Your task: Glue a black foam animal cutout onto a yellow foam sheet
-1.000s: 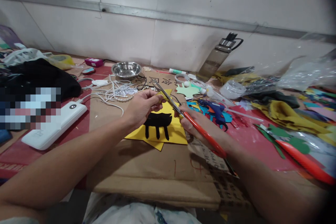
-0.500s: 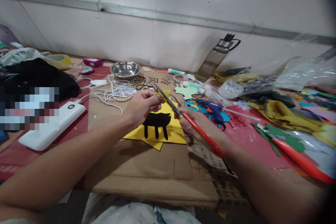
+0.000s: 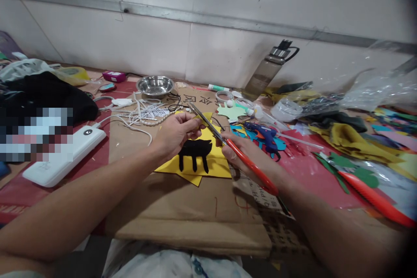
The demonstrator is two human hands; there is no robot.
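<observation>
Left hand (image 3: 176,134): grip pinched on a yellow piece (image 3: 198,118) at the scissors (image 3: 214,130), above the yellow sheet (image 3: 221,167). Right hand (image 3: 256,152): grip closed round the handles (image 3: 244,157). Black cut-out (image 3: 195,148) already shaped — yellow cutting apparently unfinished.

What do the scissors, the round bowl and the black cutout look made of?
Scissors: shiny grey metal blades; glossy red handles, probably plastic.
Bowl: polished metal, likely steel, by its bright reflections.
Black cutout: matte, perhaps felt, since no sheen shows.
</observation>
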